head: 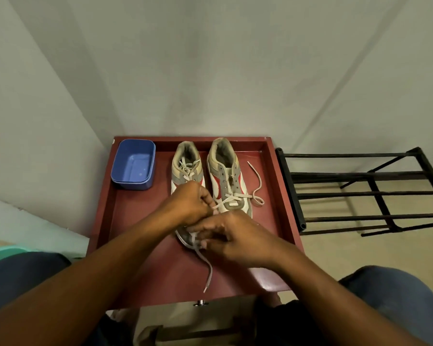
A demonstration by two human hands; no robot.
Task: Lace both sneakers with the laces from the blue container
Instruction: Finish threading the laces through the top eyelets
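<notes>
Two worn white, grey and red sneakers stand toes toward me on a red table (pixel 140 245). The left sneaker (pixel 186 166) has lace crossing its upper eyelets. My left hand (pixel 190 203) covers its middle and pinches the end of the right sneaker's lace. My right hand (pixel 238 237) sits over the left sneaker's toe, fingers curled on a lace (pixel 206 268) that trails toward the table's front edge. The right sneaker (pixel 226 176) has a lace (pixel 256 188) only through its lowest eyelets, one end looping on the table to its right. The blue container (pixel 133 164) is empty.
The table has a raised rim at the back and sides and stands in a wall corner. A black metal rack (pixel 365 191) stands right of it. My knees in blue trousers (pixel 395 293) are at both lower corners. A drawer knob (pixel 201 302) is at the front.
</notes>
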